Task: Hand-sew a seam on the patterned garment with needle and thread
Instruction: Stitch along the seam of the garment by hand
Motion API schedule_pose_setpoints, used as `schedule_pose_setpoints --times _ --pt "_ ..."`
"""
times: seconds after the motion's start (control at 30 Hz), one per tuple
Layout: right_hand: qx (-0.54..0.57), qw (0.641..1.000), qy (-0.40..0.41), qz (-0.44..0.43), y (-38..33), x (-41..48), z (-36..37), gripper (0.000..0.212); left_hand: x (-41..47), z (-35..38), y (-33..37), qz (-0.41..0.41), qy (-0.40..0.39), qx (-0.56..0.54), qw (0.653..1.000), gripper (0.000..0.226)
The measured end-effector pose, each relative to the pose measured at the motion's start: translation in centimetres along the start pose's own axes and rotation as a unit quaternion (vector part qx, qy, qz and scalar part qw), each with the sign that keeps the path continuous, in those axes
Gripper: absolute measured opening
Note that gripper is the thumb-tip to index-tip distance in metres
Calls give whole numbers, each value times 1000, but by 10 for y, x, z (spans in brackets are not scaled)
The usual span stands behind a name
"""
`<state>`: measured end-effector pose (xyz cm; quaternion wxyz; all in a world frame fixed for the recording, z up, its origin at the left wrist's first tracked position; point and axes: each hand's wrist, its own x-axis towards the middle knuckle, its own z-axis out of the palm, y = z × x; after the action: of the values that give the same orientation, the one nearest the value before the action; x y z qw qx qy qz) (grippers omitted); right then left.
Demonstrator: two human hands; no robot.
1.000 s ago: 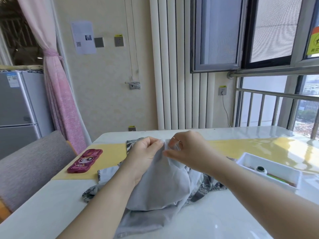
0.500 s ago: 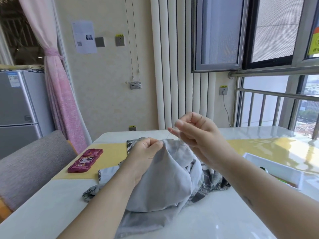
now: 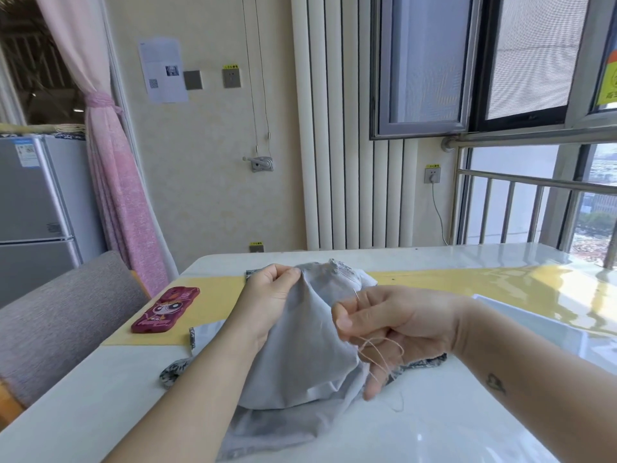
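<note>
The garment (image 3: 300,355) lies bunched on the white table, its pale grey inner side up and its dark patterned side showing at the edges. My left hand (image 3: 270,295) pinches a raised fold of the cloth near the seam. My right hand (image 3: 384,325) hovers in front of the cloth to the right and pinches a thin needle (image 3: 356,293) between thumb and fingers. Light brown thread (image 3: 380,354) loops below that hand and trails down to the cloth.
A dark pink phone case (image 3: 166,309) lies on the yellow runner (image 3: 213,305) to the left. A white tray (image 3: 547,324) sits behind my right forearm. A grey chair (image 3: 63,315) stands at the table's left side.
My right hand rose from the seam with the needle, drawing the thread up, then dropped down and to the right, in front of the cloth. My left hand kept its pinch.
</note>
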<state>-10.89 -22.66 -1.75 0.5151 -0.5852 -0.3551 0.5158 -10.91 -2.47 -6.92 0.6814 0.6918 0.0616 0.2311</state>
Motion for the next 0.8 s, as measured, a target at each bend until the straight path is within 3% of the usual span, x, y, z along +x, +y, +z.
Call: schedule_pose_setpoints --times 0.07,0.13,0.27,0.33,0.4,0.67,0.8 --pt "-172 982 52 54 -2 -4 -3 17 0 -1 2 4 1 -12 1000 21" --pt "-333 923 180 71 -7 -5 0 27 0 -2 3 17 -1 -8 1000 19" --pt "-369 838 392 -94 -11 10 2 23 -8 -2 8 53 -30 27 998 15" --pt "-425 778 442 -133 -7 23 2 22 -13 -1 11 74 -48 51 995 15" --pt "-449 750 463 -148 -2 32 3 18 -19 2 14 96 -65 72 991 15" --pt "-383 770 462 -217 0 28 2 21 -22 0 17 117 -57 100 986 16" --pt "-388 796 403 -232 -2 18 9 21 -22 3 17 114 -45 98 988 18"
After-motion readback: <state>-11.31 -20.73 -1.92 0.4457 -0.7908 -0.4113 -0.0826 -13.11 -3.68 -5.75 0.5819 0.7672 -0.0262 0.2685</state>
